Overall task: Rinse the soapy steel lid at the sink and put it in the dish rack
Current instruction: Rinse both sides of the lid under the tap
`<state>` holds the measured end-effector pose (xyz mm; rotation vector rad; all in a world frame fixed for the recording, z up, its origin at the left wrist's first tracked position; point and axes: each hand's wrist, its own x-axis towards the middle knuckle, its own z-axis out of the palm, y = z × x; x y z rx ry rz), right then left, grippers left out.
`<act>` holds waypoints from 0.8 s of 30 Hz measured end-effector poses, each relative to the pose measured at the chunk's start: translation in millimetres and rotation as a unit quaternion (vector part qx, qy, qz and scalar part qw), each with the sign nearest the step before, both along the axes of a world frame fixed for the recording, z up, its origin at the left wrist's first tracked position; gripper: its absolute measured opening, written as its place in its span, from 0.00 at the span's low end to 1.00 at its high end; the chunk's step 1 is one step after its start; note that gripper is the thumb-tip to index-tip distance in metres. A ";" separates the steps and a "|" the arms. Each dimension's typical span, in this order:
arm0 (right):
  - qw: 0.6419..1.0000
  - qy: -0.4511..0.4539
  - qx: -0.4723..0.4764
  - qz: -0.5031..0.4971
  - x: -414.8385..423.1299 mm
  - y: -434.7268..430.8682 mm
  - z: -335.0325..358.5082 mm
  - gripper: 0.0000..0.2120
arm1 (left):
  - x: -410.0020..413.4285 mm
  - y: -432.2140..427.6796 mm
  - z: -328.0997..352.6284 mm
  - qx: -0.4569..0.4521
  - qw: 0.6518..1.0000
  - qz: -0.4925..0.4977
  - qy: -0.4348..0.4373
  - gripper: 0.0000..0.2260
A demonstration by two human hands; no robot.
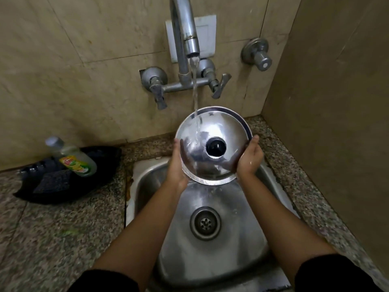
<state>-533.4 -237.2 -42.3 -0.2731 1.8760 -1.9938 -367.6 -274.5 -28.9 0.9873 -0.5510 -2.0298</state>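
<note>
The round steel lid with a black knob is held tilted over the back of the steel sink, its knob side facing me. My left hand grips its left rim and my right hand grips its right rim. Water from the tap spout falls in a stream onto the lid left of the knob and runs off its lower edge into the basin. No dish rack is in view.
A black tray on the granite counter at the left holds a dish soap bottle and a dark scrub pad. Two tap handles and a separate wall valve stand on the wall. A side wall closes the right.
</note>
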 end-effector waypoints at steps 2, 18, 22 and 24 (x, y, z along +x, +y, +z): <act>0.999 -0.016 0.000 -0.028 -7.1 7.7 -5.7 0.23 | -8.5 0.0 3.3 -0.027 0.998 -0.006 -0.051 0.35; 0.995 0.018 0.056 0.081 25.7 -15.3 0.7 0.18 | 23.2 -17.7 6.8 -0.017 0.976 0.168 -0.139 0.20; 0.980 0.112 0.139 0.087 42.7 -29.8 9.4 0.18 | 31.8 -20.2 8.0 0.001 0.969 0.204 -0.139 0.35; 0.964 0.167 0.185 0.089 48.0 -35.7 12.6 0.20 | 34.6 -21.9 9.1 0.002 0.966 0.220 -0.133 0.29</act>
